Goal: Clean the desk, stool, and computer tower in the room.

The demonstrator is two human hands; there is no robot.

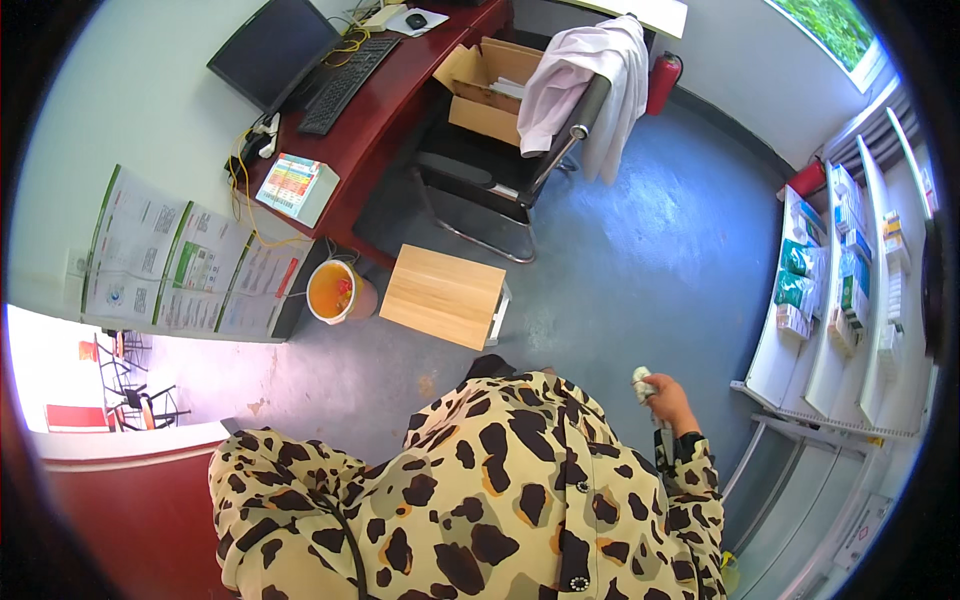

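My right hand [671, 403] hangs out to the right of my body, its fingers closed around a crumpled whitish wad [642, 384], perhaps cloth or paper. Below that hand a strap or dark band shows at the wrist. My left hand is out of view; only the spotted left sleeve [277, 487] shows. On the floor before me stands a low stool with a wooden top [444, 295]. Just left of it is an orange waste bucket [331, 291] with a pale rim and some rubbish inside.
A red desk [352, 161] carries a monitor [274, 52], a keyboard [349, 85] and a box [298, 189]. A black chair [469, 169] holds an open cardboard box [484, 112] and a draped white coat [570, 82]. White shelves [795, 375] with packages line the right; a fire extinguisher [663, 84] stands behind.
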